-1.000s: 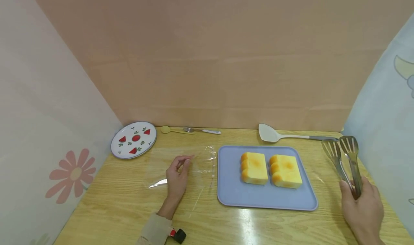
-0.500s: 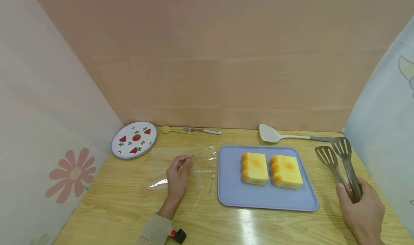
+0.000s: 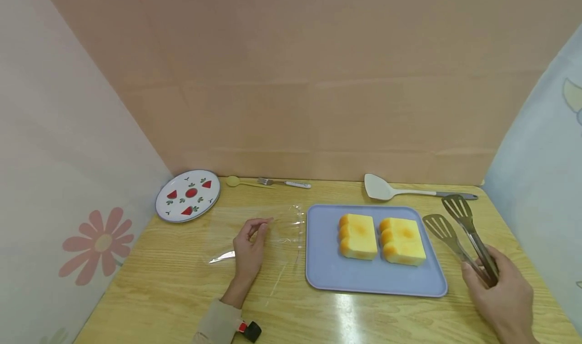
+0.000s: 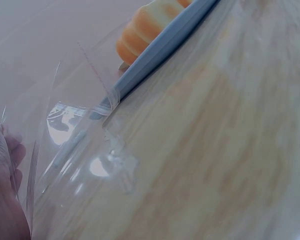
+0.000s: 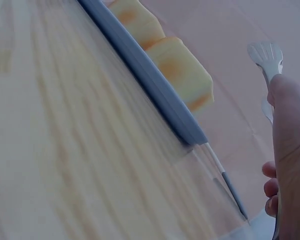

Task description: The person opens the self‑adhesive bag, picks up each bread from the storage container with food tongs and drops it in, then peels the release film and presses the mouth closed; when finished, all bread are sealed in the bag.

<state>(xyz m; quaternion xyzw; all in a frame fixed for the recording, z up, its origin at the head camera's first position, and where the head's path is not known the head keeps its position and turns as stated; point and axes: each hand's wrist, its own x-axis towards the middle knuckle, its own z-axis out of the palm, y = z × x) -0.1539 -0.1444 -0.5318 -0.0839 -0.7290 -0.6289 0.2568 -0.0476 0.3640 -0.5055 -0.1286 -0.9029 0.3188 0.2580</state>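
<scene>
My left hand [image 3: 249,250] pinches the edge of a clear plastic bag [image 3: 284,233] between thumb and fingers. In the left wrist view the bag [image 4: 90,145] stands raised beside the hand, catching light. At the right, my right hand [image 3: 502,293] grips slotted metal tongs [image 3: 473,233], their two heads spread apart near the tray's right edge. Two blocks of toast bread, a left loaf [image 3: 357,236] and a right loaf [image 3: 402,240], sit on a blue-grey tray [image 3: 327,273] between the hands. The tongs' heads are just right of the right loaf.
Behind the tray lies a white spatula [image 3: 379,187] with a grey handle. A yellow spoon [image 3: 234,182] and a small fork [image 3: 291,184] lie along the back. Stacked plates with a watermelon pattern [image 3: 188,197] stand at the back left. Flowered side walls flank the wooden table [image 3: 182,293].
My right hand has moved left with the tongs, bringing their heads closer to the tray and the right loaf. The left hand and the bag have stayed in place.
</scene>
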